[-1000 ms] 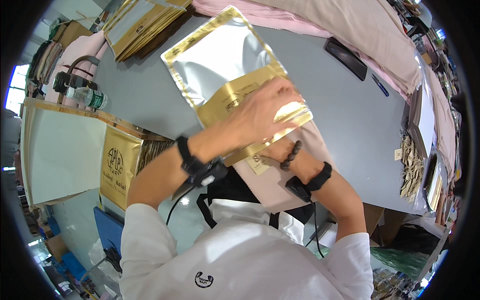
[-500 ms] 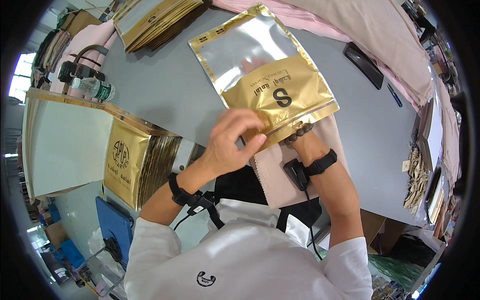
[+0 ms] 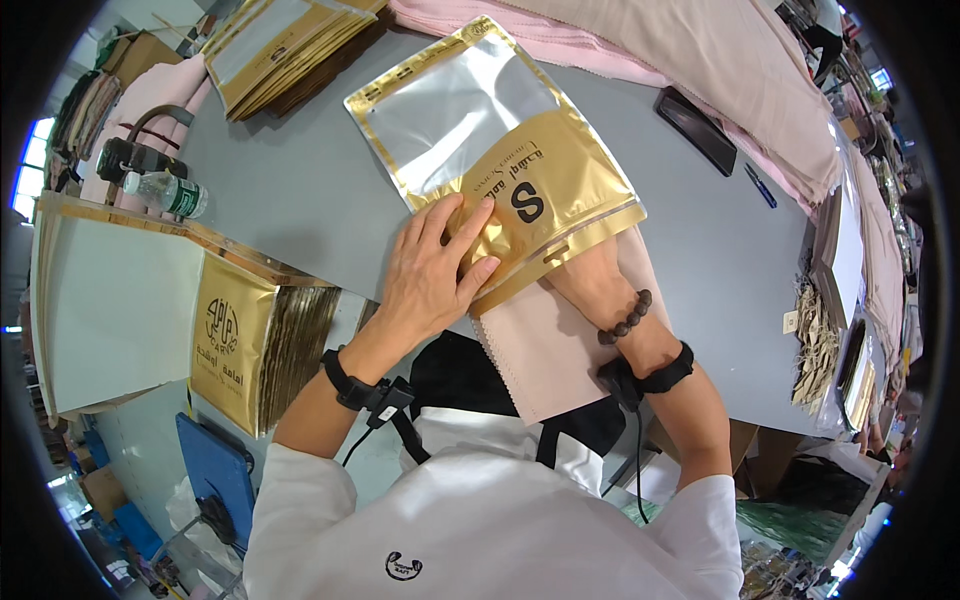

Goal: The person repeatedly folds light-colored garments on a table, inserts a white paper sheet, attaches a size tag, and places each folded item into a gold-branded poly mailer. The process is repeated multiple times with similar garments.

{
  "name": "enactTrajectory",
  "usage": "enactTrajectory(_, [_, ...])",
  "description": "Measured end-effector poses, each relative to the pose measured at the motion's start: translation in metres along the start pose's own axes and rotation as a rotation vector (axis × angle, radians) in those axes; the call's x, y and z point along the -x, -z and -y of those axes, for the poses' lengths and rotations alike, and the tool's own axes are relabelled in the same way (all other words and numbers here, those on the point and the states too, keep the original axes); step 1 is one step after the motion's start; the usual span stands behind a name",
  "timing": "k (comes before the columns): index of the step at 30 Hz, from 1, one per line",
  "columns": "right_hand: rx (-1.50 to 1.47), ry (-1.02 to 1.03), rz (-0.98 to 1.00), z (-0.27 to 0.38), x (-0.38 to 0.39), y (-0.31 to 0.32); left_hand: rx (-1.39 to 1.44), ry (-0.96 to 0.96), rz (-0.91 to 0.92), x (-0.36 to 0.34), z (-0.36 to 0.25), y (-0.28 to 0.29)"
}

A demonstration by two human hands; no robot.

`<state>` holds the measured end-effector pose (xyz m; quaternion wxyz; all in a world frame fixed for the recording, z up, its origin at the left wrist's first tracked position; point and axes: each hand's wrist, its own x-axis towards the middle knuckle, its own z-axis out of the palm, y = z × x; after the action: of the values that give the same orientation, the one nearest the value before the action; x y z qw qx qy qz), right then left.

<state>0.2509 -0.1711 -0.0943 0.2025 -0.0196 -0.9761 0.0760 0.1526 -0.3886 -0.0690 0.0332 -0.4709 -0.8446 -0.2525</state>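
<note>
A gold pouch [image 3: 590, 165] with a silvery window panel and a dark printed letter lies slanted on the grey table. My left hand [image 3: 425, 260] rests on its near left part, fingers spread and stretched out. My right hand [image 3: 590, 275] reaches in at the pouch's near edge. The gold layer covers its fingers, so their grip is hidden. Beneath the pouch and right wrist, a folded pale pink cloth [image 3: 530, 350] with a zigzag-cut edge hangs toward my lap.
More gold pouches [image 3: 290, 50] are stacked at the far left, others [image 3: 240, 340] stand in an open compartment below. A plastic bottle [image 3: 165, 193] is on the left. A phone [image 3: 697, 130], a pen [image 3: 760, 185] and pink fabric [image 3: 700, 40] lie to the right and back.
My right hand has drawn back toward me; its fingers no longer show through the window panel. My left hand has come down flat on the pouch. The whole view has shifted slightly.
</note>
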Motion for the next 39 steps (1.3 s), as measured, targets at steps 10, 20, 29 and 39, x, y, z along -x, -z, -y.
enactTrajectory(10, [-0.584, 0.186, -0.139, -0.056, -0.015, -0.046, -0.041, -0.101, 0.144, -0.001, 0.007, 0.000])
enactTrajectory(20, [-0.250, 0.038, 0.265, -0.020, 0.021, 0.045, 0.031, -0.085, 0.150, -0.001, 0.005, 0.008])
enactTrajectory(29, [-0.174, 0.129, 0.428, 0.024, 0.138, 0.115, 0.245, -0.108, -0.113, 0.014, 0.009, 0.001])
enactTrajectory(39, [-0.413, 0.129, -0.003, 0.049, 0.101, 0.097, 0.156, -0.077, -0.054, 0.068, -0.025, -0.013])
